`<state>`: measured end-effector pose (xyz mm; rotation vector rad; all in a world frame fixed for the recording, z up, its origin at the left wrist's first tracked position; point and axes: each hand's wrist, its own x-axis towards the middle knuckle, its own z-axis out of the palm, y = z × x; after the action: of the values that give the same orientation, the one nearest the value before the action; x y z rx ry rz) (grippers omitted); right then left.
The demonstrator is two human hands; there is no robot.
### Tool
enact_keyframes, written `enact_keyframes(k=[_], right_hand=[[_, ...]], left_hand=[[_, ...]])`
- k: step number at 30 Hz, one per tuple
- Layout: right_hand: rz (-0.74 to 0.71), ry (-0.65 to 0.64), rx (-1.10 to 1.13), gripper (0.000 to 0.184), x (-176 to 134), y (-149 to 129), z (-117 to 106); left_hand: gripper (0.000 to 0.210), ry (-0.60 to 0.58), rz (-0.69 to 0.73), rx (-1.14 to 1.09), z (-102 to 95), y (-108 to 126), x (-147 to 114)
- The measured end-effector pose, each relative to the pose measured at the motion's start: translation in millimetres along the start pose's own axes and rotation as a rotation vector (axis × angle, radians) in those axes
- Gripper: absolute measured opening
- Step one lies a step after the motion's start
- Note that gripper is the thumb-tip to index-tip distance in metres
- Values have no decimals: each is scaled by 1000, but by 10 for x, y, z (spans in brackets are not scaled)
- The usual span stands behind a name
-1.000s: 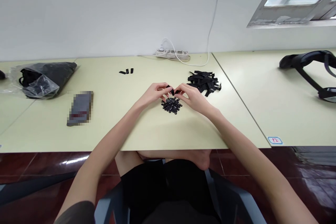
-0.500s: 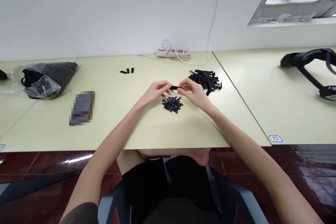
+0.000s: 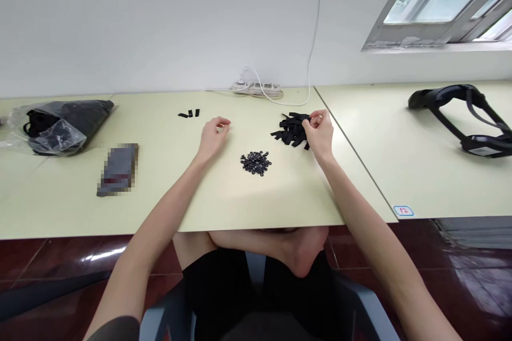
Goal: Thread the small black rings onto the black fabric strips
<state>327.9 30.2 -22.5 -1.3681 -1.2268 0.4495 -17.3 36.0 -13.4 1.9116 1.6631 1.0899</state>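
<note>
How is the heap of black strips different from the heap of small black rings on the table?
The black strips are long flat pieces, loosely crossed; the black rings are tiny round pieces in a tighter cluster. The right hand touches the strips; no hand touches the rings, and the left hand is apart from both. Both are black and lie on the table.

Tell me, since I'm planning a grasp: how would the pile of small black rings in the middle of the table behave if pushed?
The small black rings lie as a loose heap on the smooth table, so a push would probably scatter them rather than move them together. Being round, some may roll. They look tiny and light, likely hard to pinch singly.
</note>
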Motion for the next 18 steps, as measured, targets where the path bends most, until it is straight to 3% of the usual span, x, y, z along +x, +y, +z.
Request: enact_keyframes(k=[2, 4, 9, 18], right_hand=[[14, 6, 8, 27, 16, 33, 14], [-10, 0, 12, 27, 20, 53, 34], [-121, -18, -60, 20, 15, 103, 90], [-189, -28, -101, 16, 31, 201, 125]], left_hand=[[32, 143, -42, 224, -88, -202, 140], [43, 215, -86, 376, -182, -416, 280], [59, 34, -88, 515, -319, -773, 498], [13, 106, -16, 400, -361, -792, 494]])
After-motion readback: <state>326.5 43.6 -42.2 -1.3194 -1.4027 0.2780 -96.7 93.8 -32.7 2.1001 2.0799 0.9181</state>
